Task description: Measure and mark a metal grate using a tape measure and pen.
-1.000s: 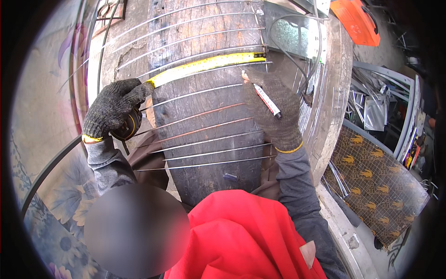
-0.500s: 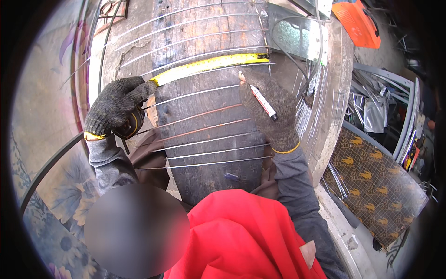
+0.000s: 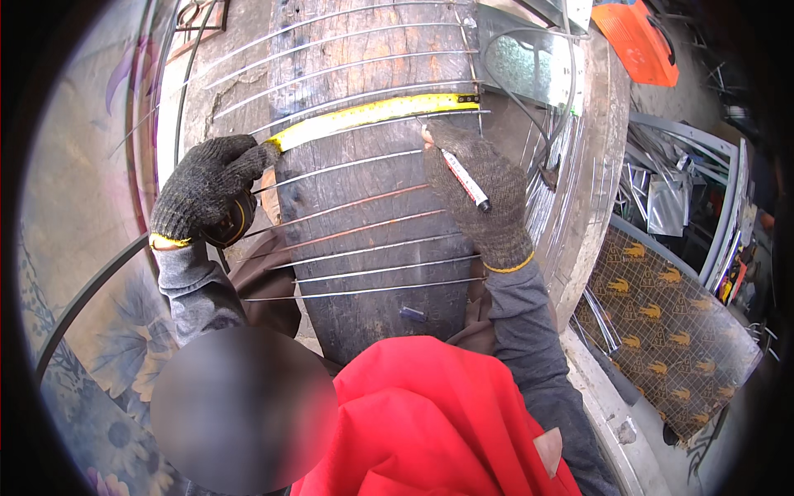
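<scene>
My left hand (image 3: 203,188), in a dark knit glove, is closed around a black tape measure (image 3: 233,221). Its yellow blade (image 3: 372,116) runs out to the right across the dark wooden board (image 3: 356,186), and the dark hooked end lies by a crosswise rod (image 3: 475,70). In the same kind of glove, my right hand (image 3: 488,194) grips a white and red marker (image 3: 463,178) with a black end. Its bare fingertips are close to a thin metal rod (image 3: 389,121) just below the blade. Several more thin rods (image 3: 364,266) lie across the board, some rusty.
A small dark blue piece (image 3: 413,314) lies on the board near me. To the right are bundled metal strips (image 3: 554,178), a patterned brown sheet (image 3: 662,331) and a metal-framed bin of offcuts (image 3: 666,202). An orange case (image 3: 635,43) stands at the far right, beside glass and a cable.
Both hands stay nearly still. The marker in my right hand has shifted very slightly to the left, and the tape blade lies almost as before.
</scene>
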Available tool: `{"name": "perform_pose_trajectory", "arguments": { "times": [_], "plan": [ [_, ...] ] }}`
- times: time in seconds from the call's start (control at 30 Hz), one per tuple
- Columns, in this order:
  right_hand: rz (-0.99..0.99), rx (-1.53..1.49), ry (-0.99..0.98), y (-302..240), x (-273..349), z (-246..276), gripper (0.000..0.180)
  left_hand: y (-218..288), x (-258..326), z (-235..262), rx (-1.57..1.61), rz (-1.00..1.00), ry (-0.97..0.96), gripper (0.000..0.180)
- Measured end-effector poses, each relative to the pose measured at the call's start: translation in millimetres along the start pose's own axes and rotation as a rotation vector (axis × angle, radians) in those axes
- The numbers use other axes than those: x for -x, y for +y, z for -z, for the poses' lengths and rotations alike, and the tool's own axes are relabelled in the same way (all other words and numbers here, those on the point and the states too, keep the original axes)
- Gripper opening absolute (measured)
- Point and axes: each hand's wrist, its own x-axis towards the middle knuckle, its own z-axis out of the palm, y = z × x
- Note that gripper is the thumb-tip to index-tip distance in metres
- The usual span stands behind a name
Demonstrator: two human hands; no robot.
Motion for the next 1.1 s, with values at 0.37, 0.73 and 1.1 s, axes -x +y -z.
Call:
{"name": "perform_pose_trajectory", "arguments": {
  "times": [0.37, 0.73, 1.1],
  "plan": [
    [-0.042, -0.100, -0.002, -9.5, 1.3, -6.3, 0.025, -27.3, -5.5, -2.9, -0.221, -0.349, 0.039, 0.025],
    [0.028, -0.082, 0.014, -9.0, -3.9, -9.1, 0.029, -31.3, -5.5, -5.0, -0.172, -0.262, 0.003, 0.032],
    [0.028, -0.023, -0.020, -5.7, 0.7, -6.9, 0.027, -36.5, -8.7, -7.7, -0.138, -0.243, -0.012, 0.042]
  ]
}}
